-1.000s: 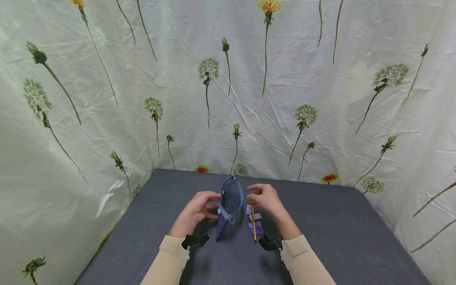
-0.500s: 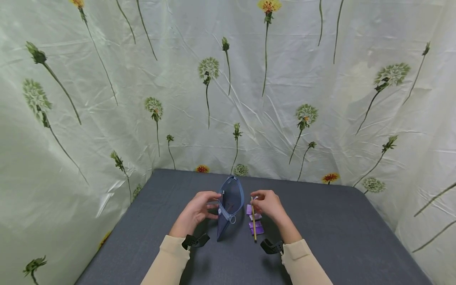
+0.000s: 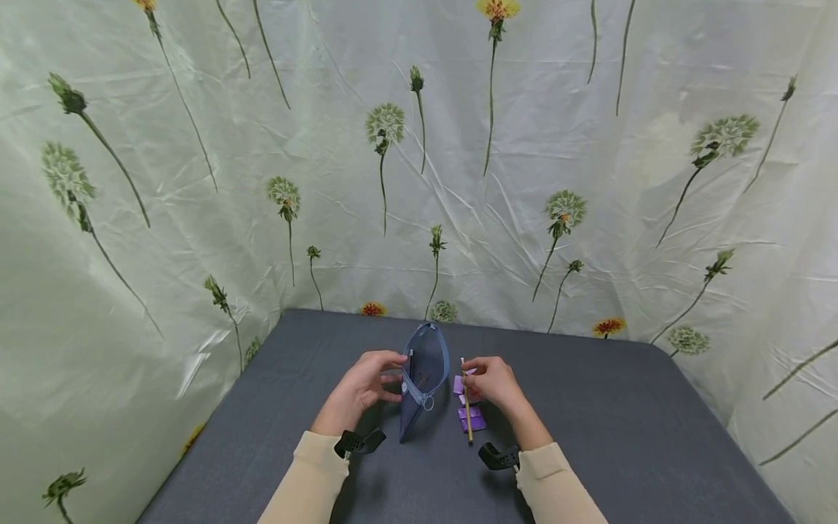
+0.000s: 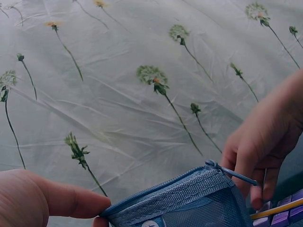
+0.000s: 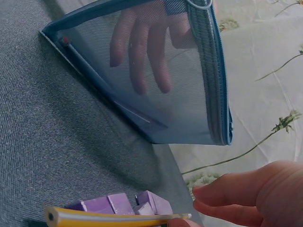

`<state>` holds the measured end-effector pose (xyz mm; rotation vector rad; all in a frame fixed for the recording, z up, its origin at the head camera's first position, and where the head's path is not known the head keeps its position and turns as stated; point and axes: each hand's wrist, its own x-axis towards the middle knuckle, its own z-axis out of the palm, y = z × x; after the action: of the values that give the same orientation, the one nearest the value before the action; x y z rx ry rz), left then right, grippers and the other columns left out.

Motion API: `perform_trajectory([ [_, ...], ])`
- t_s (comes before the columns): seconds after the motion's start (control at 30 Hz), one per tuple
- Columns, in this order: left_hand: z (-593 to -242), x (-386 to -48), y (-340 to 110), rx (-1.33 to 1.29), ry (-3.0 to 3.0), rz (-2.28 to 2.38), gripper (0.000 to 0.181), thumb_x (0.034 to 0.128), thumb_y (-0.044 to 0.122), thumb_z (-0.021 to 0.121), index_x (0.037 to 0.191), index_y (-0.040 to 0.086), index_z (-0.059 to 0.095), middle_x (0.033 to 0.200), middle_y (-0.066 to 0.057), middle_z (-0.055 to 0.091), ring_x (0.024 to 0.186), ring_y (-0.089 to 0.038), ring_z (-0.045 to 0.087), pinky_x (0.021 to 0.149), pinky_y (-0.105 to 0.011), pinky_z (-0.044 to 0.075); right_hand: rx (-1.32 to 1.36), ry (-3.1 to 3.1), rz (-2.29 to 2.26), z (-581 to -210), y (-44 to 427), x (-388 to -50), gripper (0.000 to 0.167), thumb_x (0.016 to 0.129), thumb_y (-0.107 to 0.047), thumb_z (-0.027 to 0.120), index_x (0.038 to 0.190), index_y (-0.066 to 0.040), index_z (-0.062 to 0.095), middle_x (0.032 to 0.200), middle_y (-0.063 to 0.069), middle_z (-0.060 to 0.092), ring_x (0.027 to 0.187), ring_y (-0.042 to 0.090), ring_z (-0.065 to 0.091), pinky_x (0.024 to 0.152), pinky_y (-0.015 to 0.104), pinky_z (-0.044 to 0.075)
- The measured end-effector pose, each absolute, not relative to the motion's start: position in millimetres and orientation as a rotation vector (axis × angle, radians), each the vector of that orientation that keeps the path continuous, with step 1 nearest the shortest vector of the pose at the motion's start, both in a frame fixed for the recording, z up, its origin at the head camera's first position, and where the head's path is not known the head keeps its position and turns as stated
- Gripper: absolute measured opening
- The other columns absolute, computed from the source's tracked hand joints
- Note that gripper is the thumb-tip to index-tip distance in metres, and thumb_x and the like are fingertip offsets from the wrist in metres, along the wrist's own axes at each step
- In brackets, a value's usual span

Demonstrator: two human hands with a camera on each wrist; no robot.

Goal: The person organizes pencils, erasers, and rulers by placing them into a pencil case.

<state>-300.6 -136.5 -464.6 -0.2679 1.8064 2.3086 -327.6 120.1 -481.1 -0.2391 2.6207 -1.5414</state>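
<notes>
Slippage threatens, lower centre, should the right hand (image 3: 495, 380) loosen its narrow pinch on the slim yellow pencil (image 3: 468, 419), left hand (image 3: 366, 380) pinching a blue mesh pouch (image 5: 184, 111).

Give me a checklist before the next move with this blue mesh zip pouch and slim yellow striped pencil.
1. Pouch mouth open: ok.
2. Left hand pinching the pouch's rim: ok.
3. Right hand at the far end of the pencil: ok.
4. Right-hand grip on the pencil closed: cannot tell.
5. Pencil clear of small purple blocks: cannot tell; they overlap in view.
6. Pouch empty: not ok; a slim dark stick shows inside.
</notes>
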Motion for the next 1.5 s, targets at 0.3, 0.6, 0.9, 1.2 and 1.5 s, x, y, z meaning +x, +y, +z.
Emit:
perform_trajectory([
  [0.3,-465,-300,-136,-0.277,1.807,2.301,0.011,0.0882,0.015,0.069,0.079,0.01,0.065,0.112,-0.021,0.06,0.11,-0.046,0.056,0.069,-0.064,0.052,-0.238,2.631,-1.515,-489,120,-328,0.027,0.086,0.0,0.071,0.112,0.001,0.073,0.078,0.006,0.071,0.061,0.02,0.067,0.057,0.036,0.056],
  [0.6,-466,-300,-137,-0.282,1.811,2.301,0.012,0.0884,0.015,0.069,0.079,0.01,0.064,0.116,-0.025,0.057,0.111,-0.046,0.055,0.072,-0.067,0.05,-0.268,2.682,-1.465,-495,119,-330,0.023,0.08,0.001,0.074,0.103,-0.002,0.076,0.071,0.004,0.069,0.055,0.016,0.063,0.052,0.032,0.052],
  [0.9,-466,-300,-137,-0.286,1.815,2.302,0.011,0.0892,0.013,0.067,0.08,0.009,0.063,0.119,-0.027,0.055,0.111,-0.046,0.054,0.073,-0.068,0.05,-0.312,2.718,-1.43,-499,118,-332,0.019,0.078,0.002,0.075,0.097,-0.003,0.077,0.064,0.003,0.065,0.051,0.014,0.058,0.049,0.03,0.049],
  [1.2,-465,-302,-137,-0.281,1.818,2.302,0.011,0.089,0.014,0.068,0.08,0.009,0.063,0.115,-0.024,0.057,0.11,-0.046,0.055,0.073,-0.068,0.05,-0.328,2.732,-1.412,-500,117,-333,0.02,0.077,0.004,0.073,0.096,-0.004,0.076,0.061,0.002,0.062,0.048,0.014,0.056,0.048,0.03,0.048],
  [1.5,-464,-301,-136,-0.284,1.811,2.304,0.013,0.0903,0.014,0.067,0.078,0.011,0.063,0.112,-0.022,0.058,0.11,-0.044,0.054,0.073,-0.068,0.05,-0.328,2.748,-1.406,-496,118,-330,0.022,0.076,0.005,0.073,0.096,-0.003,0.076,0.061,0.002,0.062,0.048,0.014,0.056,0.048,0.031,0.048],
])
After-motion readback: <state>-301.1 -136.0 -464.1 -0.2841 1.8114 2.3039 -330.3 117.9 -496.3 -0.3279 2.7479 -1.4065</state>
